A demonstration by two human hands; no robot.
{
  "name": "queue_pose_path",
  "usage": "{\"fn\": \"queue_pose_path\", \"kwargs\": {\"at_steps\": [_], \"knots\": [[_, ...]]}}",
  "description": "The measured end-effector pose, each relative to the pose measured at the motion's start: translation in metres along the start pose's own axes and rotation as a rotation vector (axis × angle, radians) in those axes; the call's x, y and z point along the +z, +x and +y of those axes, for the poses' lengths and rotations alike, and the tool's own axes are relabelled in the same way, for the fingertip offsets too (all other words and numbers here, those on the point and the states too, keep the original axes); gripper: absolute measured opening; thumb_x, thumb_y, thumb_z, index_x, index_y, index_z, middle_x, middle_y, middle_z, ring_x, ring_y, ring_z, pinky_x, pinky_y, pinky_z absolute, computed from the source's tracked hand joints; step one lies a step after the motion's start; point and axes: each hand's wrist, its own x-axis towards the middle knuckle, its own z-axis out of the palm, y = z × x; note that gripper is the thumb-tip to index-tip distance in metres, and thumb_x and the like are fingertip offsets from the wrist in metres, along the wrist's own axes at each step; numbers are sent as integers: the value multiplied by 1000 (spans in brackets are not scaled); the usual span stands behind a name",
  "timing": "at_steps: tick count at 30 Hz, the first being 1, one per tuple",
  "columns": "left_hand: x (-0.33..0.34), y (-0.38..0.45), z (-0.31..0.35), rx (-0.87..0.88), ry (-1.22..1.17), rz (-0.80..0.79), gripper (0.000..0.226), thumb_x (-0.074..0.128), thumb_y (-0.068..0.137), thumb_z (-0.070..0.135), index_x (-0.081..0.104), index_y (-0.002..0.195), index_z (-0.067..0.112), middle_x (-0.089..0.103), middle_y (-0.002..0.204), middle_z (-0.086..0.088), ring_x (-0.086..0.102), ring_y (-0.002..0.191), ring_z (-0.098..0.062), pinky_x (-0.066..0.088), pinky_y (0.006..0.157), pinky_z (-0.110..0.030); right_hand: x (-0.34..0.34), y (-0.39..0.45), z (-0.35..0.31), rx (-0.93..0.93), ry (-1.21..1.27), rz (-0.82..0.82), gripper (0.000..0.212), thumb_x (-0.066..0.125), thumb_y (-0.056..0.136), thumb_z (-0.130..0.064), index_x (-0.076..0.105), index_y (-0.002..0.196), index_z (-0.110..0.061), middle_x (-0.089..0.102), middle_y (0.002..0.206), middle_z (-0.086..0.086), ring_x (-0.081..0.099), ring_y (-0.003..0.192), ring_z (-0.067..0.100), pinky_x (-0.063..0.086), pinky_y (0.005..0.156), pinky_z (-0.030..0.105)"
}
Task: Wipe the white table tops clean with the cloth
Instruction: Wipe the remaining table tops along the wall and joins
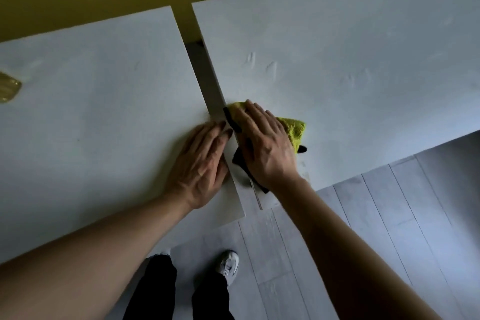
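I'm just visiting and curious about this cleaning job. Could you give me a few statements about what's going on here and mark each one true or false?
1. The right hand presses flat on a yellow-green cloth. True.
2. The cloth lies on the left table top. False: it lies on the right table top, at its edge beside the gap.
3. The left hand holds a second cloth. False: it rests flat and bare on the left table top.
4. The two table tops stand apart with a gap between them. True.
5. The cloth is plain yellow-green all over. False: it has black parts as well.
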Motion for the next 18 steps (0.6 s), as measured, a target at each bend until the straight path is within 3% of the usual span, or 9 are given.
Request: {"fn": "queue_pose_path", "kwargs": {"at_steps": [6, 8, 10, 15, 18], "knots": [[1, 2, -3, 29, 101, -96, 57, 30, 106, 32, 43, 159, 16, 38, 167, -8, 35, 153, -34, 28, 124, -56, -17, 86, 67, 412, -18, 142, 59, 38, 99, -31, 33, 156, -18, 29, 164, 9, 28, 148, 33, 24, 121, 47], [2, 3, -3, 30, 109, -84, 57, 32, 106, 31, 41, 160, 16, 35, 168, -7, 35, 153, -33, 28, 124, -56, -20, 103, 73, 455, -36, 153, 59, 38, 99, -32, 32, 156, -18, 30, 163, 10, 30, 146, 33, 25, 120, 46], [4, 3, -3, 38, 107, -68, 57, 33, 105, 30, 42, 159, 15, 34, 169, -6, 36, 153, -34, 28, 125, -55, -19, 106, 67, 385, -27, 134, 59, 40, 99, -32, 35, 155, -16, 33, 161, 12, 32, 145, 34, 25, 120, 44], [6, 0, -3, 44, 98, -47, 59, 39, 102, 25, 41, 160, 13, 37, 168, -8, 41, 148, -39, 28, 125, -55, 4, 102, 17, -96, 3, -52, 53, 45, 102, -27, 39, 154, -22, 38, 159, 10, 35, 146, 31, 24, 120, 44], [5, -1, -3, 37, 91, -60, 61, 40, 102, 26, 38, 162, 15, 34, 169, -8, 39, 150, -37, 26, 125, -54, 6, 113, 18, -190, -10, -102, 53, 42, 103, -28, 36, 155, -27, 36, 161, 6, 33, 147, 28, 24, 121, 43]]}}
